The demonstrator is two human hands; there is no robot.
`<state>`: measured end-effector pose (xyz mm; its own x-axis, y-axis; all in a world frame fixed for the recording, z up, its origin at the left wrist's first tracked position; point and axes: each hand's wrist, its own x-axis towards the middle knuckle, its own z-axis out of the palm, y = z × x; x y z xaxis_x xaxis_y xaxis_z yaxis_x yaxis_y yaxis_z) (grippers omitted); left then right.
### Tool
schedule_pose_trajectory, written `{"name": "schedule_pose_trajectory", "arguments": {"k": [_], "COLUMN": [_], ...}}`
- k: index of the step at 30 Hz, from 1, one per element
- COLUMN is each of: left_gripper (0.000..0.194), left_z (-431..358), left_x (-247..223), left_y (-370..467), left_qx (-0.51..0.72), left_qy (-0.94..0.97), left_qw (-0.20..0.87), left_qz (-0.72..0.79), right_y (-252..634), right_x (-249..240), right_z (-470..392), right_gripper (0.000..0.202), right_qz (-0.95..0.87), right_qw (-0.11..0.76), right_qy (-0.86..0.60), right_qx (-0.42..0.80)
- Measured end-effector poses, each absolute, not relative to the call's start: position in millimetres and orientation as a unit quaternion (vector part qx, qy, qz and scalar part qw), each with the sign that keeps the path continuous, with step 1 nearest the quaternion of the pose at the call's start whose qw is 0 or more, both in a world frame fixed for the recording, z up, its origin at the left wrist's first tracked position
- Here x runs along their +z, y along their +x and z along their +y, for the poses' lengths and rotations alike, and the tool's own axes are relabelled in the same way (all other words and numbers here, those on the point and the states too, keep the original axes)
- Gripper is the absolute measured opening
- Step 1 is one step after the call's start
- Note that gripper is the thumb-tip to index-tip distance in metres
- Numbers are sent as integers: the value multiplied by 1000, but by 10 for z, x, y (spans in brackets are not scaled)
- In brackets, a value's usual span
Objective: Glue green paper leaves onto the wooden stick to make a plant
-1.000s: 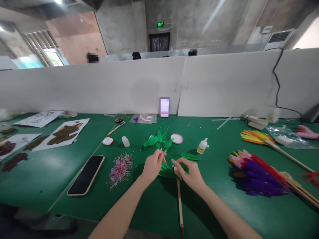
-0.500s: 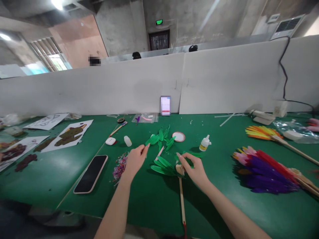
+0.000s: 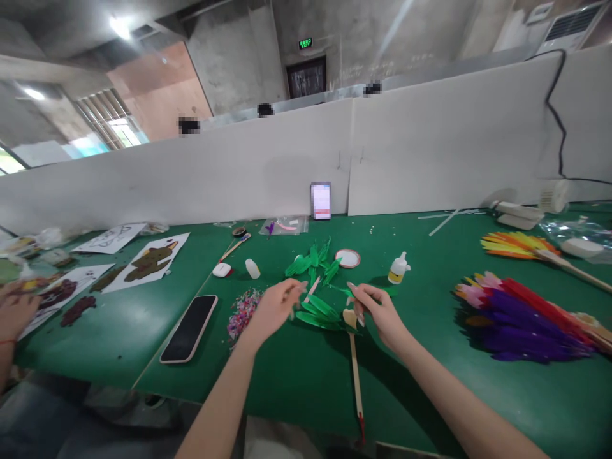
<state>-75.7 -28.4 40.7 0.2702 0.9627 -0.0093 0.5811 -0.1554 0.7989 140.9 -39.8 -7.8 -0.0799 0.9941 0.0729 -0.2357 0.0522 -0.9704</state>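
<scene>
My right hand [image 3: 380,311] pinches a thin green feather [image 3: 340,289] above the head of a wooden-handled fan [image 3: 354,366]. Several green feathers [image 3: 321,313] fan out to the left from that head, and a red cord [image 3: 361,427] hangs at the handle's end. My left hand [image 3: 277,306] hovers left of these feathers, its slightly blurred fingers apart, with nothing visible in them. Behind it lies a pile of loose green feathers [image 3: 313,260]. A pink strip [image 3: 312,289] rests between pile and fan.
A glue bottle [image 3: 396,270], a round white lid [image 3: 347,258] and a small white bottle [image 3: 252,269] stand around. A phone [image 3: 190,328] and colourful bits [image 3: 243,312] lie left. Purple-red feathers [image 3: 521,319] and a yellow-orange fan [image 3: 519,245] lie right. Another person's hand [image 3: 16,312] is far left.
My left hand has moved away from the loose feather pile, toward the fan, and its fingers have loosened. My right hand stays by the fan head. The view has shifted slightly.
</scene>
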Motion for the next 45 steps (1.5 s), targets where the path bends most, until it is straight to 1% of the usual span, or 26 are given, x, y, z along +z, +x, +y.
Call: {"name": "schedule_pose_trajectory", "arguments": {"k": [2, 3, 6, 8, 11, 15, 18, 23, 33, 39, 45], "left_gripper": [42, 42, 37, 35, 35, 37, 36, 32, 32, 33, 35], "left_z": [-195, -147, -31, -2, -26, -89, -113, -136, -140, -128, -139], "left_x": [347, 310, 200, 133, 46, -22, -41, -50, -12, -8, 12], "left_y": [-492, -387, -208, -184, -209, -226, -207, -168, -177, -194, -188], "left_qx": [306, 317, 355, 384, 424, 431, 431, 413, 414, 414, 419], "left_qy": [681, 663, 623, 597, 551, 536, 525, 521, 508, 511, 501], "left_qw": [457, 490, 530, 539, 545, 543, 559, 587, 596, 599, 599], "left_qz": [484, 469, 454, 454, 468, 482, 476, 462, 464, 456, 464], "right_y": [1419, 1422, 1427, 1422, 1398, 1352, 1335, 1347, 1358, 1380, 1401], "right_x": [-93, -100, -123, -137, -162, -174, -154, -123, -17, -8, 8], "right_z": [-388, -381, -357, -346, -357, -416, -452, -460, -443, -416, -427], "right_gripper": [41, 40, 39, 37, 28, 22, 26, 29, 39, 39, 39], "right_qz": [-466, -461, -456, -469, -510, -576, -601, -584, -551, -545, -556], "right_qw": [550, 550, 544, 540, 523, 510, 506, 503, 507, 511, 508], "right_qy": [-396, -394, -395, -403, -427, -444, -459, -477, -484, -468, -468], "right_qx": [569, 574, 583, 571, 532, 459, 415, 423, 452, 473, 463]}}
